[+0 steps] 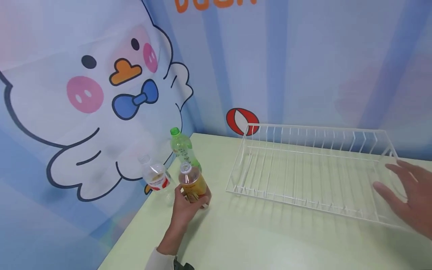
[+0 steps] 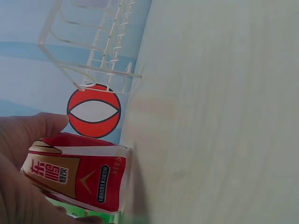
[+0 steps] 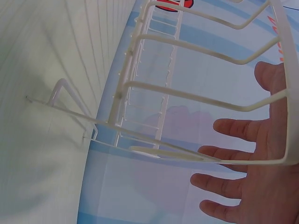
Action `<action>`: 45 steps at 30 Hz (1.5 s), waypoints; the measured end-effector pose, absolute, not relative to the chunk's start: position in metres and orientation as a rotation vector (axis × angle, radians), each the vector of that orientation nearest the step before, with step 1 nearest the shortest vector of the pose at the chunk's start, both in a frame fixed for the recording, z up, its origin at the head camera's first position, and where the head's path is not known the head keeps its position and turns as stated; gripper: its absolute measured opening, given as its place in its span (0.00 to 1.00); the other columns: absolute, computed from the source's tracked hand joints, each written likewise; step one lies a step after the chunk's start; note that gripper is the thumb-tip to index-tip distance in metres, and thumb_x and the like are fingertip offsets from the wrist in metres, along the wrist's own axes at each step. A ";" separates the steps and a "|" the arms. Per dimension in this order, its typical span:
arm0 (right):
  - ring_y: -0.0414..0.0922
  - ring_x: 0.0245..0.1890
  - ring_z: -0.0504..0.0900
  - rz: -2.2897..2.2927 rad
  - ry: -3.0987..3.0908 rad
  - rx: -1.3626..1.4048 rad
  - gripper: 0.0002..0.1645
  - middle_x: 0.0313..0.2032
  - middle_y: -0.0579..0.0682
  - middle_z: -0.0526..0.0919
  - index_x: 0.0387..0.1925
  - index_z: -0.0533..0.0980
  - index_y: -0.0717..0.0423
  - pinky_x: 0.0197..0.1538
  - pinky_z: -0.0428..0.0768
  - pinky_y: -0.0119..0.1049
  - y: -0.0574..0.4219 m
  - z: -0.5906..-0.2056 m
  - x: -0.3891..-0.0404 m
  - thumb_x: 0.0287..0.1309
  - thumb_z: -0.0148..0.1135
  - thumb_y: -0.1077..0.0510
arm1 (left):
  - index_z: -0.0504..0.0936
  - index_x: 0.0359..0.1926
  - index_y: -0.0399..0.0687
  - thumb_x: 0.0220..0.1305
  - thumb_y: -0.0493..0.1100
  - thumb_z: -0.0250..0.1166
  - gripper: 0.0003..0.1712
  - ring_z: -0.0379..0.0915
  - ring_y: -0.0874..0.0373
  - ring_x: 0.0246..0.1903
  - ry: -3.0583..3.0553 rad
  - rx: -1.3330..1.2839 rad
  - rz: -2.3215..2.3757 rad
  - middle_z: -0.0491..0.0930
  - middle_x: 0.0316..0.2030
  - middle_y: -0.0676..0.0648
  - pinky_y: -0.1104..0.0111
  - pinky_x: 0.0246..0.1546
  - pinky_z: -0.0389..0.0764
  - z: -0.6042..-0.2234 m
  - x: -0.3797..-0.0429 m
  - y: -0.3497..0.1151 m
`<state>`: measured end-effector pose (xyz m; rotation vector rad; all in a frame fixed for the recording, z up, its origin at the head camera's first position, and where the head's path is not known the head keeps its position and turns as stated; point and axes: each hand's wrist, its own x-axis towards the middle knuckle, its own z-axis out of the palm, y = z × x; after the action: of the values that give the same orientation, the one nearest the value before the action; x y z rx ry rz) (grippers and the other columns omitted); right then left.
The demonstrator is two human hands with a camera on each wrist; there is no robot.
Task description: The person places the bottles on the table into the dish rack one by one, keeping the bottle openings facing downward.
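My left hand grips a small plastic bottle with a pale cap, brownish contents and a yellow label. In the left wrist view, a red, white and gold printed surface shows beside the fingers of that hand, its lower end close to the tabletop. A green bottle stands just behind, and a clear bottle with a red and white label is on the left. My right hand, fingers spread, is at the right end of a white wire rack and holds nothing.
The rack has tall wire sides and rests on a pale green table. Behind the table hangs a blue backdrop with a white cartoon bird on the left and a red ball near the rack's back left corner.
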<state>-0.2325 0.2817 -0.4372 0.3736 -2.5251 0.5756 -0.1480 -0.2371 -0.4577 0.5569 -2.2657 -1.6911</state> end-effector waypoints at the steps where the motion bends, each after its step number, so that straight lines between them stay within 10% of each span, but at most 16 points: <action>1: 0.73 0.64 0.61 0.543 -2.535 0.383 0.42 0.67 0.74 0.61 0.64 0.65 0.68 0.66 0.54 0.68 0.281 -0.434 -0.234 0.69 0.52 0.35 | 0.49 0.72 0.36 0.55 0.38 0.75 0.53 0.63 0.38 0.61 -2.250 0.550 -1.702 0.62 0.65 0.30 0.55 0.48 0.81 -0.458 -0.148 -0.238; 15: 0.70 0.53 0.74 0.285 -2.535 0.421 0.39 0.57 0.72 0.75 0.54 0.75 0.66 0.47 0.70 0.68 0.290 -0.418 -0.223 0.58 0.64 0.37 | 0.55 0.71 0.41 0.57 0.37 0.74 0.47 0.65 0.40 0.59 -2.275 0.610 -1.759 0.63 0.66 0.36 0.63 0.37 0.83 -0.458 -0.158 -0.234; 35: 0.71 0.56 0.70 0.287 -2.618 0.361 0.41 0.58 0.73 0.72 0.57 0.73 0.67 0.52 0.66 0.71 0.288 -0.418 -0.221 0.60 0.63 0.36 | 0.61 0.68 0.45 0.55 0.39 0.76 0.45 0.71 0.44 0.51 -2.244 0.495 -1.756 0.67 0.61 0.39 0.63 0.33 0.84 -0.453 -0.153 -0.226; 45: 0.70 0.50 0.75 0.328 -2.665 0.322 0.46 0.56 0.72 0.75 0.59 0.70 0.67 0.42 0.71 0.68 0.281 -0.413 -0.219 0.56 0.64 0.33 | 0.63 0.68 0.49 0.51 0.40 0.78 0.47 0.63 0.45 0.65 -2.329 0.430 -1.466 0.67 0.66 0.45 0.44 0.62 0.69 -0.432 -0.148 -0.215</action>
<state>-0.2187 0.2806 -0.4131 0.3216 -2.6647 0.3277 -0.1477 -0.2151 -0.4321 0.4300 -2.3288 -1.4656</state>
